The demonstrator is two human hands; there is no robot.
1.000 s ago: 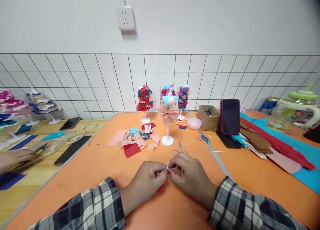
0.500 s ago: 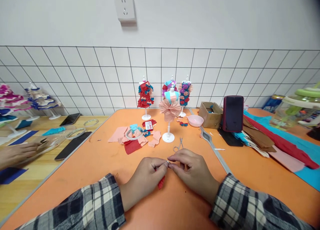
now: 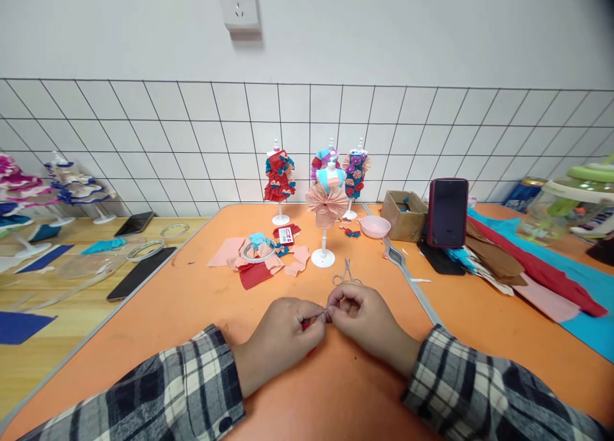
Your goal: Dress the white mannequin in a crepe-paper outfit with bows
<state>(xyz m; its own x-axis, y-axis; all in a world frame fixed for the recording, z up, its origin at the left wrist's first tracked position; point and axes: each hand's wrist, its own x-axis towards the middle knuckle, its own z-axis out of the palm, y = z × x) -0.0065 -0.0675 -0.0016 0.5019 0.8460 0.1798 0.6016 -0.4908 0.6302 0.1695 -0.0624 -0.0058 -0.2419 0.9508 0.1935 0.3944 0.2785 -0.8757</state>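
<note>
My left hand [image 3: 284,331] is closed in a pinch on a small piece of red crepe paper [image 3: 306,324], most of it covered by the fingers. The fingertips of my right hand [image 3: 368,318] meet the left ones and pinch something tiny at the same spot; I cannot make it out. Just beyond my right hand lie small scissors [image 3: 347,275]. Farther back stands a small white dress form [image 3: 330,176] with a blue top and a pleated pink paper fan [image 3: 327,203] on its front.
Paper scraps [image 3: 254,276] and a tape roll [image 3: 259,251] lie left of the dress form. Behind are other dressed forms [image 3: 279,179], a pink bowl [image 3: 375,226], a cardboard box [image 3: 403,216] and a propped phone [image 3: 448,212]. Folded coloured paper [image 3: 551,262] lies right.
My fingertips have drawn closer together, and the right fingers have curled in more. Less of the red paper shows below my left hand. Another person's hand at the far left has gone from view.
</note>
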